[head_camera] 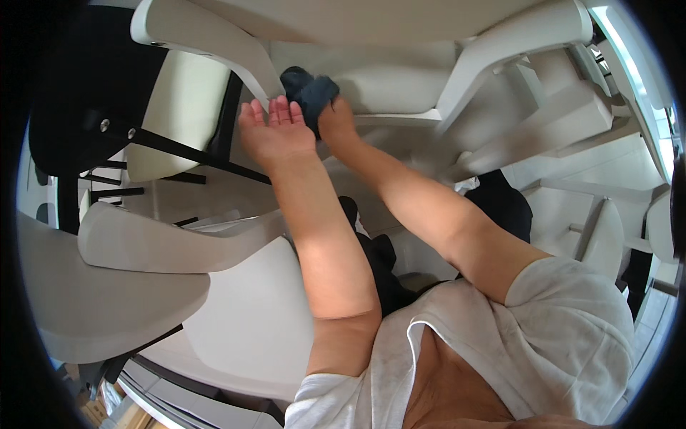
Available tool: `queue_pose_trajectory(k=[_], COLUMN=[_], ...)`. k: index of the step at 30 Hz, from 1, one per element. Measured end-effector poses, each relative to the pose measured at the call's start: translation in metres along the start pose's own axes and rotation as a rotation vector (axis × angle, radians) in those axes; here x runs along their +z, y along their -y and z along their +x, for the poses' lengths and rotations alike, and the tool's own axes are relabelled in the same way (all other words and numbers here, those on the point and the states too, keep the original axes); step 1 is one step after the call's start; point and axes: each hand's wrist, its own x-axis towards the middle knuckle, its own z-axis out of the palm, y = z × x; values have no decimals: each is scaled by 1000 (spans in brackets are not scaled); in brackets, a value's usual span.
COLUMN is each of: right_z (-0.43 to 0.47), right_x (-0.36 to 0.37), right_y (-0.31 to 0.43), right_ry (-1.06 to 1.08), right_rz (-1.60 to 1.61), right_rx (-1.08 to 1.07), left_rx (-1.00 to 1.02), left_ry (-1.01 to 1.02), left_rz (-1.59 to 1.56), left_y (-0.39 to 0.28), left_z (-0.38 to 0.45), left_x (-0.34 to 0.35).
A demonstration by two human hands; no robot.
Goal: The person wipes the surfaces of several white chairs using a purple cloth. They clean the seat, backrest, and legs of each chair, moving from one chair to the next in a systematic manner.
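Note:
My left hand (278, 128) is palm up beside the chair's left armrest, its fingers a little apart and nothing in them. Just right of it, my right hand (333, 120) grips a bunched dark blue cloth (316, 96), which covers most of its fingers. The cloth is against the seat's left front corner, where the armrest (214, 48) of a white chair comes down. The pale padded seat (396, 75) of that chair spreads to the right of the cloth. Whether the cloth touches my left fingertips, I cannot tell.
A black chair part with a black bar (198, 155) and a cream seat (182, 107) are at the left. Another white chair (257, 311) stands close by at the lower left. More white chairs (603, 236) are at the right, and black-clothed legs (501, 206) show below my right arm.

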Motion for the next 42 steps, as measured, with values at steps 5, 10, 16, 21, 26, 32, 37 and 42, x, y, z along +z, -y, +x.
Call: queue_pose_trajectory(k=[5, 10, 16, 21, 26, 32, 37, 42], right_z=[-30, -31, 4, 7, 1, 11, -10, -22], right_x=[-91, -145, -163, -106, -24, 63, 56, -26], right_y=[-94, -11, -17, 7, 1, -29, -10, 45], right_ry=[-8, -479, -653, -748, -792, -524, -447, -162], right_rz=[174, 788, 948, 1010, 957, 1131, 1027, 1054], right_rx=[136, 565, 492, 533, 698, 957, 1029, 824], left_rx=[28, -57, -23, 6, 12, -15, 5, -57], left_ry=[26, 35, -1, 3, 1, 69, 92, 113], left_rz=[31, 52, 31, -12, -35, -55, -55, 45], left_y=[-2, 7, -3, -24, -33, -25, -25, -5], left_z=[-2, -8, -7, -2, 4, 4, 13, 1], left_x=[-4, 2, -2, -12, -20, -9, -22, -6])
